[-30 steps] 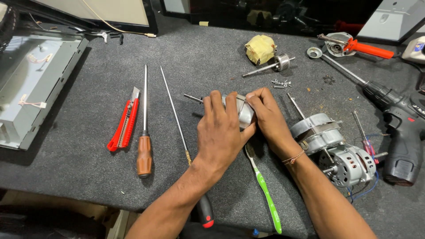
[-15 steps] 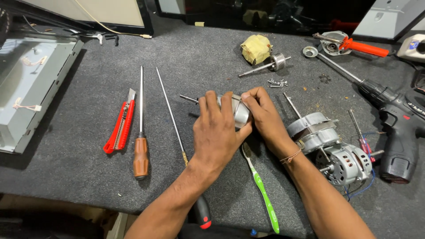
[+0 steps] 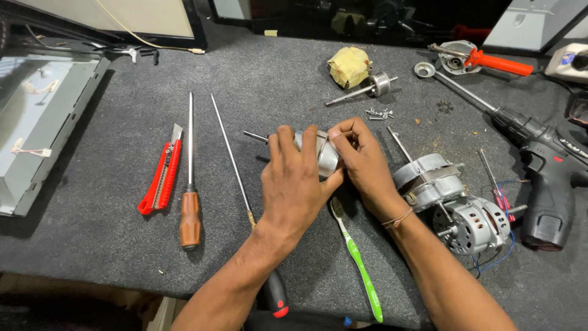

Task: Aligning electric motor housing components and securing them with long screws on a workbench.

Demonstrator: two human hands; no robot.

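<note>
Grey felt-like matting covers the table (image 3: 92,245), and nearest you, at the lower centre of the frame, your two forearms rise side by side toward the middle. A green toothbrush (image 3: 358,263) lies just beside your right wrist, and a black-handled screwdriver (image 3: 245,202) runs under your left forearm, both within easy reach, it seems.

Your left hand (image 3: 297,184) lies palm down with the fingers spread over a small silver motor (image 3: 323,154) at the centre of the frame, its grip closed over the housing, apparently to keep it from rolling. Your right hand (image 3: 361,156) comes in from the right, knuckles up, thumb and fingertips pinched on the motor's right end. A thin shaft pokes out to the left past your left fingers.

Left of the hands, a wooden-handled screwdriver (image 3: 190,202) and a red utility knife (image 3: 160,178) lie parallel. At the right, two more motors (image 3: 453,202) sit touching each other, with a black cordless drill (image 3: 545,171) beyond them.

Farther up, loose screws (image 3: 380,113), a rotor on its shaft (image 3: 367,89) and a yellow taped bundle (image 3: 349,66) sit near the top centre, and an orange-handled tool (image 3: 490,60) lies at the upper right.
</note>
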